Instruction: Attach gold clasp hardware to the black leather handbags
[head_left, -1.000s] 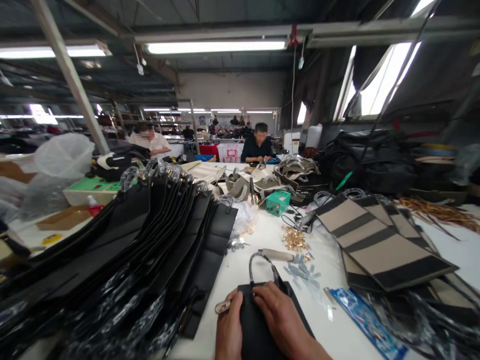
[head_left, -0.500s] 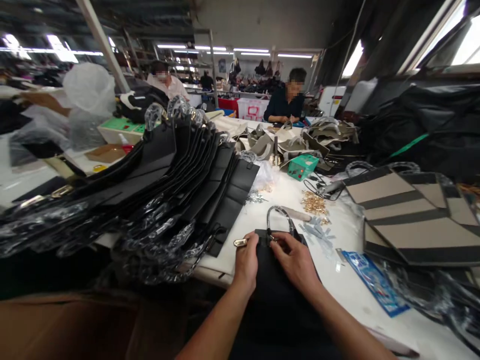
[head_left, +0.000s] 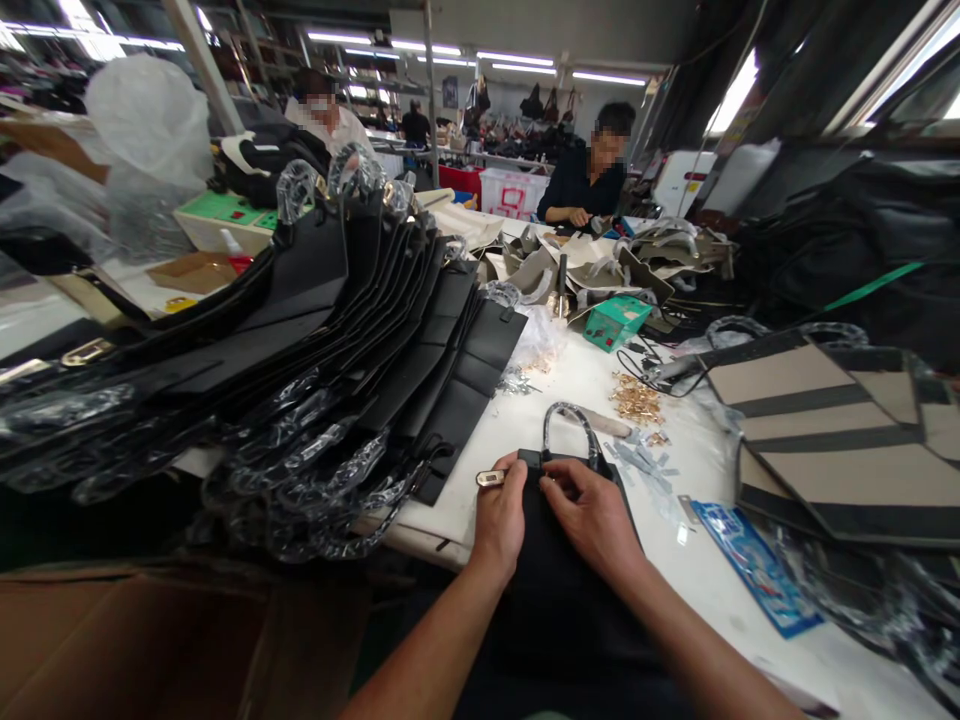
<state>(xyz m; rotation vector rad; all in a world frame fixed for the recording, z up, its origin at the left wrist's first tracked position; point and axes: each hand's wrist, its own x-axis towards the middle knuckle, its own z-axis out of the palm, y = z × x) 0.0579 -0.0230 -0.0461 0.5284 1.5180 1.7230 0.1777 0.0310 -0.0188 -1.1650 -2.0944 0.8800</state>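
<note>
My left hand (head_left: 499, 515) pinches a small gold metal clasp (head_left: 490, 478) between its fingers, just left of the top edge of a black leather bag panel (head_left: 555, 590). My right hand (head_left: 592, 515) grips that panel's top edge, close to the base of the handle. The curved handle (head_left: 571, 425), wrapped in clear plastic, rises from the panel between my hands. The panel's lower part runs down toward my body and fades into dark shadow.
A tall stack of black bag panels (head_left: 375, 340) in plastic lies left of my hands, and beige-and-black panels (head_left: 825, 430) lie right. Gold fittings (head_left: 636, 398), a teal box (head_left: 616, 322) and a blue packet (head_left: 757, 565) share the white table (head_left: 442, 520). A co-worker (head_left: 585, 190) sits opposite.
My view has swung left and tilted down since the oldest frame, bringing my forearms into sight. My hands have stayed on the panel, with the clasp still in my left hand.
</note>
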